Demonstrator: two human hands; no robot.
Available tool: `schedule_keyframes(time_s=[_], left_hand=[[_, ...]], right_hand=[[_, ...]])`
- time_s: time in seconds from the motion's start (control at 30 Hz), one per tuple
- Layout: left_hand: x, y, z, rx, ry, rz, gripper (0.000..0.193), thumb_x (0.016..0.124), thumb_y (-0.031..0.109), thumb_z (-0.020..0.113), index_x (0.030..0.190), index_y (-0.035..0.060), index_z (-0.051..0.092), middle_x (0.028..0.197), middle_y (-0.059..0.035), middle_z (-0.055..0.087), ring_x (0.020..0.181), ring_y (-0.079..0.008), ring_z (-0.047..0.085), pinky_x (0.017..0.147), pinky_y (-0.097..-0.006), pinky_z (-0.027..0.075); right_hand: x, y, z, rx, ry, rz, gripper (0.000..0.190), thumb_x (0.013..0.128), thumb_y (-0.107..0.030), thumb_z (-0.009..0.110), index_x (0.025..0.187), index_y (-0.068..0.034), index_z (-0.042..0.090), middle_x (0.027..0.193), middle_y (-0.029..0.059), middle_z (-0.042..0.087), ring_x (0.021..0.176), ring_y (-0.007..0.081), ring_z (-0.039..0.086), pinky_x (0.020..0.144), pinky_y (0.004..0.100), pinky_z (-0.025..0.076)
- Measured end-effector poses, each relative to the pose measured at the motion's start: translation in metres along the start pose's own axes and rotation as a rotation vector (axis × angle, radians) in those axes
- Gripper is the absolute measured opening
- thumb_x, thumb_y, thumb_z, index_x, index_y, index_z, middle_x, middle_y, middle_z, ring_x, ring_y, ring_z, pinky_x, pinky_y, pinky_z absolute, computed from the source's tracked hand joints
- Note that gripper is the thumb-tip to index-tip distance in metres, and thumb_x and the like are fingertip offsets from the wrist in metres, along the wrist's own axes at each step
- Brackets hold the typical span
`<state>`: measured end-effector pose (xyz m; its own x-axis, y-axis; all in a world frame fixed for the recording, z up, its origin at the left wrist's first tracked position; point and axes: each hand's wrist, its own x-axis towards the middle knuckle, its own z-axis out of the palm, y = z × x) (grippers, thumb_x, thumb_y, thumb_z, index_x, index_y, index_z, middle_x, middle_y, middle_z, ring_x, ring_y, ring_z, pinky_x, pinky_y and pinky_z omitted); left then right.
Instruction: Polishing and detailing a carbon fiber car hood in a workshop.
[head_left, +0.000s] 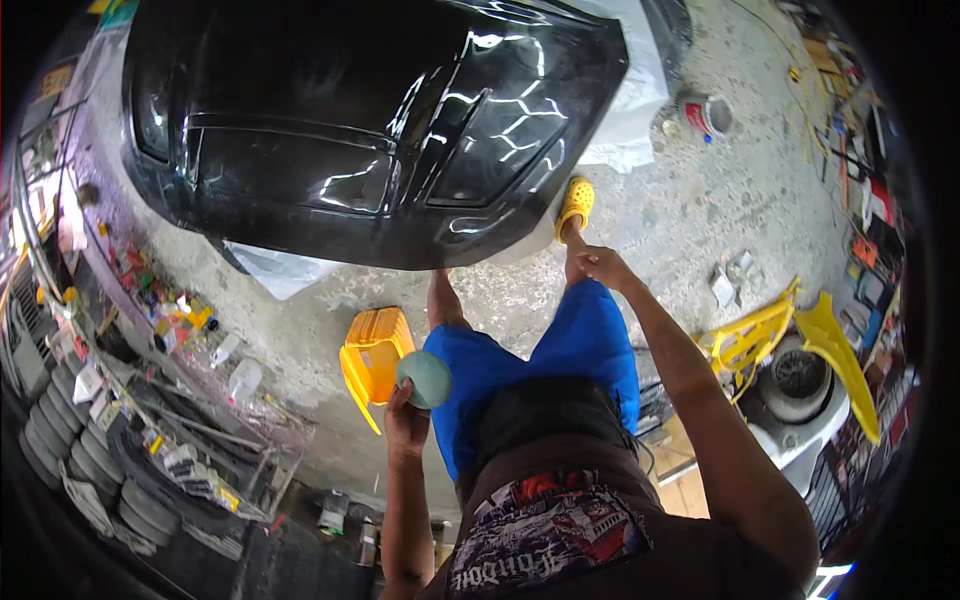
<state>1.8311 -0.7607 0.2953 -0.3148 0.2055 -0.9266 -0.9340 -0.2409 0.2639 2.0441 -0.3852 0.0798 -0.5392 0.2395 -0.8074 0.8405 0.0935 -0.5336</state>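
Observation:
My left hand grips a round grey-green pad by its edge, beside my left thigh. My right hand is at my right knee, its fingers bent towards the leg; no object shows in it. In front of me is a glossy black car hood with recessed panels, its surface reflecting the overhead lights. Its near edge hides my left foot, and neither hand touches it. Just beyond the pad, a yellow plastic container stands on the concrete floor.
Pale plastic sheeting shows beneath the hood. A metal can stands at far right. Yellow body parts and a wheel are at right. Bottles, stacked tyres and a metal frame crowd the left.

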Motion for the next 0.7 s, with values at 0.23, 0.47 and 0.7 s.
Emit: schedule_keyframes(time_s=[0.23, 0.47, 0.7], left_hand=[[0.050, -0.067, 0.047, -0.052, 0.015, -0.205, 0.038, 0.087, 0.012, 0.056, 0.121, -0.0007, 0.046, 0.115, -0.0111, 0.056, 0.110, -0.0243, 0.054, 0.097, -0.0397, 0.041], [0.124, -0.029, 0.016, -0.004, 0.004, -0.245, 0.031, 0.089, 0.009, 0.052, 0.118, -0.0011, 0.048, 0.111, -0.0105, 0.057, 0.106, -0.0218, 0.055, 0.095, -0.0361, 0.042], [0.144, 0.014, -0.037, 0.043, 0.138, -0.244, 0.032, 0.088, 0.010, 0.053, 0.119, 0.0015, 0.049, 0.111, -0.0083, 0.058, 0.104, -0.0197, 0.056, 0.095, -0.0353, 0.042]], right_hand=[[0.136, -0.041, 0.033, -0.160, -0.098, -0.220, 0.039, 0.088, -0.026, 0.058, 0.124, -0.014, 0.053, 0.092, 0.0164, 0.066, 0.089, 0.0290, 0.064, 0.080, 0.0356, 0.049], [0.203, -0.051, 0.096, -0.187, -0.185, -0.159, 0.055, 0.090, -0.026, 0.053, 0.139, -0.017, 0.031, 0.094, 0.0197, 0.064, 0.091, 0.0338, 0.062, 0.084, 0.0400, 0.047], [0.231, -0.042, 0.148, -0.307, -0.012, -0.131, 0.054, 0.088, -0.023, 0.053, 0.136, -0.013, 0.032, 0.098, 0.0223, 0.062, 0.092, 0.0372, 0.060, 0.083, 0.0439, 0.046]])
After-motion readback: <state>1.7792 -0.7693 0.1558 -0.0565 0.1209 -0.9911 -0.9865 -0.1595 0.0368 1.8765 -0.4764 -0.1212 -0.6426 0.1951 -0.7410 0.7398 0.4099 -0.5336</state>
